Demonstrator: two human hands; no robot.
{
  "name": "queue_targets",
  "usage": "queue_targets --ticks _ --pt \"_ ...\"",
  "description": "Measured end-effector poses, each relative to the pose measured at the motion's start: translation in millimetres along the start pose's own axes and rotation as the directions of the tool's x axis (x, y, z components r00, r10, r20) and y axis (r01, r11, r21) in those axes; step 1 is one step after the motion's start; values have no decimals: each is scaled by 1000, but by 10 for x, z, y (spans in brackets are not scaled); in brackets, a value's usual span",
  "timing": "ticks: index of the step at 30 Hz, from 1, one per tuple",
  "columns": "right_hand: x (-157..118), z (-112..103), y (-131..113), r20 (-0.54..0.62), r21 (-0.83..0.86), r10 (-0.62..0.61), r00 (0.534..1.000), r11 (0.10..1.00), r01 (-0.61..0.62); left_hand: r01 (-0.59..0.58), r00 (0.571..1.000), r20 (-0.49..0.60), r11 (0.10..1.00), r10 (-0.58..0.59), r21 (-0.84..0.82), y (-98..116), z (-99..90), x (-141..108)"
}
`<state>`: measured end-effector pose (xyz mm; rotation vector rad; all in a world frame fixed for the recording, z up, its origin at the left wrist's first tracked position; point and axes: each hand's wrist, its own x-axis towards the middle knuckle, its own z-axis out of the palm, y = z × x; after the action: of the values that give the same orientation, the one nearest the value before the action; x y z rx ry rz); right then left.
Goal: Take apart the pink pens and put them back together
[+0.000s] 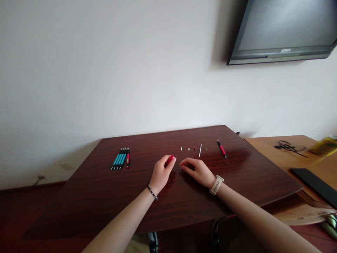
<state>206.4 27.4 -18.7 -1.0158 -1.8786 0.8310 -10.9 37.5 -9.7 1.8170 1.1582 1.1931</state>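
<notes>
My left hand [161,171] is closed around a red pen barrel [169,160], whose end shows above the thumb. Just to its right, my right hand [196,170] hovers low over the table with thumb and fingertips brought together in a pinch. Anything between those fingertips is too small to make out. Beyond the hands lie pen parts in a row: small white pieces [189,149], a small red piece [195,149], a thin white refill [200,150] and a small grey spring-like piece [206,149].
Several blue-and-black pens [120,159] and a red-and-black pen [128,158] lie side by side at left on the dark table [147,214]. Another red-and-black pen [222,149] lies at right. A lighter table [265,147] adjoins, bearing a black cable [289,147].
</notes>
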Motion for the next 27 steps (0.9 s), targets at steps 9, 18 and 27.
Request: queue_targets --ticks 9,18,27 --pt "-12 -63 15 -11 -103 -39 999 994 38 31 997 -75 997 -26 68 -61 -71 48" --pt "143 -358 -33 -194 -216 -43 980 976 0 82 988 -138 995 -73 61 -192 -190 170" --pt "682 -623 -111 -267 -257 -77 961 966 6 56 994 -99 997 -50 58 -204 -157 166"
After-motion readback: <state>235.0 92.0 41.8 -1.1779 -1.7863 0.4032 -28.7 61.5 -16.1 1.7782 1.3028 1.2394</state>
